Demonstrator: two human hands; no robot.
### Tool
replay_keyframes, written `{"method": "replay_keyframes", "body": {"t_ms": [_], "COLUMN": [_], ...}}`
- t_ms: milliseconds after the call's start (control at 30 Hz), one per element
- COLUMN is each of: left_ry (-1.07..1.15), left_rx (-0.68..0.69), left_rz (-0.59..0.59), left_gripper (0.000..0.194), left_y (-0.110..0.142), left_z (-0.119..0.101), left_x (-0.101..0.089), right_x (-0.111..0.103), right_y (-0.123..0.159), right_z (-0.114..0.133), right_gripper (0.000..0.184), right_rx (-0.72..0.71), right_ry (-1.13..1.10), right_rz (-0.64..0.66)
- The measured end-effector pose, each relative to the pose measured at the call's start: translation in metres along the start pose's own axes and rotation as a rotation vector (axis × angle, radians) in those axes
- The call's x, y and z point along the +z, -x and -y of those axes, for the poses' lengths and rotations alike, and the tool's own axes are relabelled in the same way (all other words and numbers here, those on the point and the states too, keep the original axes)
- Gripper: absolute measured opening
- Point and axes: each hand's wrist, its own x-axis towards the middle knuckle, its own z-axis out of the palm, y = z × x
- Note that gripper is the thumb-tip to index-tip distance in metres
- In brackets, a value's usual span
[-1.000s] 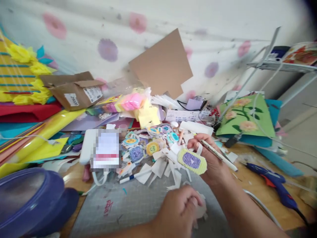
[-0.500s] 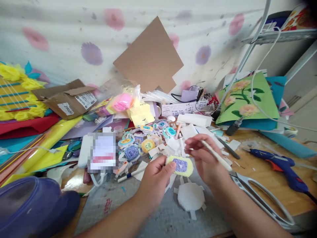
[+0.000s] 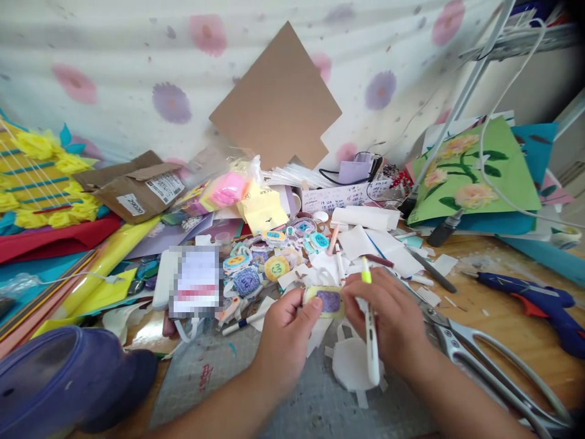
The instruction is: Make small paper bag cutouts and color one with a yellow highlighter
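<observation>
The left hand [image 3: 290,326] is above the middle of the gray cutting mat [image 3: 219,366], its thumb and fingers pinching one end of a yellow paper badge with a purple center [image 3: 328,302]. The badge is over the mat's far part, face up, its purple center too blurred for any marking to be read. Over the mat's right side, the right hand [image 3: 388,311] grasps a white pen with a yellow-green end [image 3: 372,347], that end pointing up and away; its fingertips are at the badge's other end — whether they press on it I cannot tell.

A white paper cutout with small tabs [image 3: 350,366] lies on the mat, partly behind the pen from this view. Along the mat's far edge spreads a heap of colored paper badges [image 3: 262,262] among white scraps, with a phone [image 3: 196,283], its screen blurred, at the mat's far left corner. Large gray-handled scissors [image 3: 470,353] lie just to the mat's right, and a blue glue gun [image 3: 521,289] rests farther out on that side — on the wooden tabletop [image 3: 484,314]. Left of the mat stands a purple translucent container [image 3: 41,378]; well beyond the mat, a brown cardboard sheet [image 3: 278,97] is propped up.
</observation>
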Motion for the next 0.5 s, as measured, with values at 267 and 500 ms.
{"method": "replay_keyframes", "body": {"t_ms": [267, 500], "left_ry": [-0.301, -0.903], "left_rx": [-0.07, -0.123], "left_rz": [-0.281, -0.348], "left_gripper": [0.035, 0.045], "left_y": [0.05, 0.087], "left_z": [-0.005, 0.005], "left_x": [-0.066, -0.106], "right_x": [-0.023, -0.029], "right_y": [0.036, 0.072], "right_z": [-0.035, -0.018], "right_gripper": [0.016, 0.015], "right_rx": [0.276, 0.211], "right_ry": [0.205, 0.053], "right_rz": [0.084, 0.137]}}
